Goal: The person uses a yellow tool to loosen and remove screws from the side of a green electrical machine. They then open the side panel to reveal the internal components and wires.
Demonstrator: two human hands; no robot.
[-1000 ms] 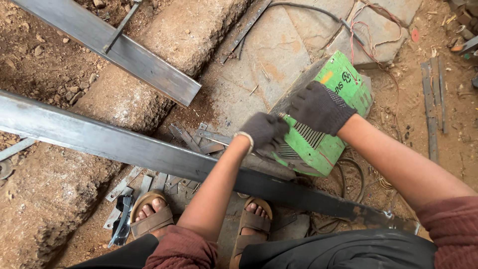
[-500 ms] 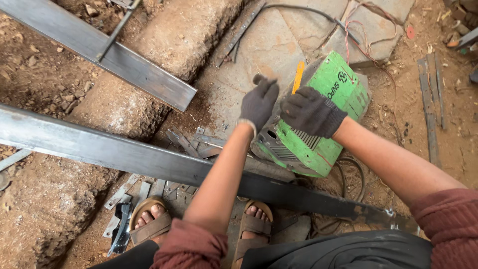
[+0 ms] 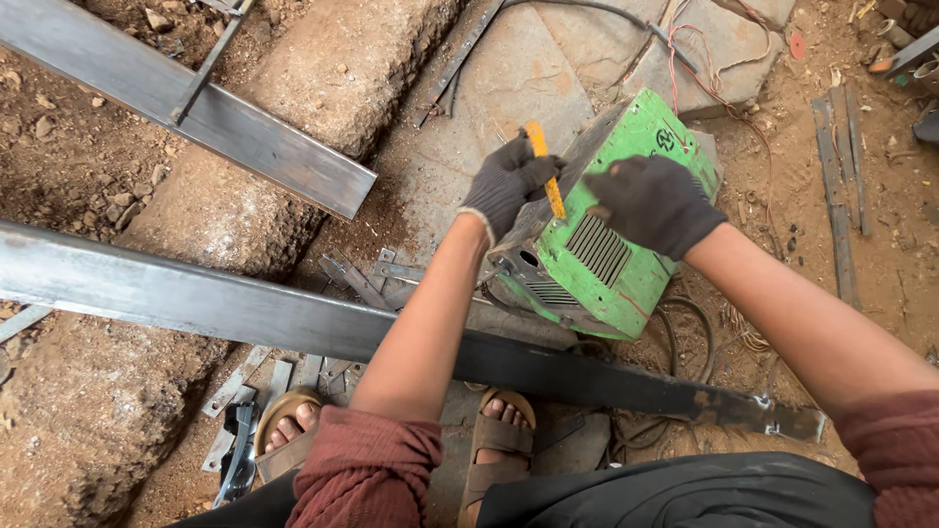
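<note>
A green box-shaped welding machine (image 3: 626,225) with vent slots lies tilted on the ground in front of me. My left hand (image 3: 509,181), in a dark glove, grips a thin yellow stick-like tool (image 3: 544,168) at the machine's left edge. My right hand (image 3: 653,200), also gloved, rests on top of the green casing with fingers curled, holding nothing that I can see. A long steel bar (image 3: 245,313) runs across the view under both forearms.
A second steel bar (image 3: 196,117) lies on a stone kerb (image 3: 323,68) at upper left. Cables (image 3: 704,49) trail over a stone slab behind the machine. Metal offcuts (image 3: 362,279) lie near my sandalled feet (image 3: 293,425); flat strips (image 3: 841,156) lie at right.
My left hand rose from the machine's lower left side to its upper left edge, and the yellow tool came into its grip. The right hand stayed on the casing.
</note>
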